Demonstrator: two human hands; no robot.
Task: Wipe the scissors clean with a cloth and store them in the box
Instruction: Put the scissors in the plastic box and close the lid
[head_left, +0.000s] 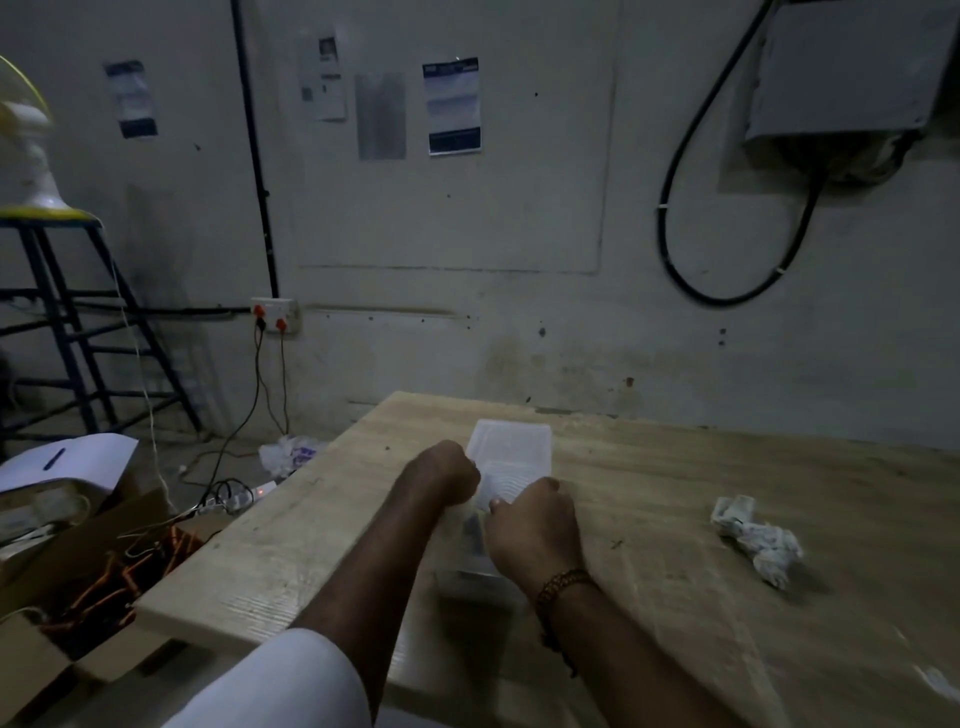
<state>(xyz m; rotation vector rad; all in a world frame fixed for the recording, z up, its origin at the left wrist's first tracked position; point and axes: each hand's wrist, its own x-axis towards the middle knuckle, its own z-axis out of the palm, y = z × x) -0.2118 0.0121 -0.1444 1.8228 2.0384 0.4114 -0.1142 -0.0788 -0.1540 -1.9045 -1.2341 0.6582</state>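
Observation:
A clear plastic box stands on the wooden table, near its front left. Its translucent lid is tilted over the box's far end. My left hand is closed on the lid's left edge. My right hand grips the lid's near right part, thumb on top. Between the hands, a dark blurred shape lies inside the box; I cannot tell whether it is the scissors. A crumpled white cloth lies on the table to the right, apart from both hands.
The table's left edge drops to a floor with an open cardboard box of orange and dark items, cables and a crumpled bag. A blue stool stands at far left. The wall runs close behind the table.

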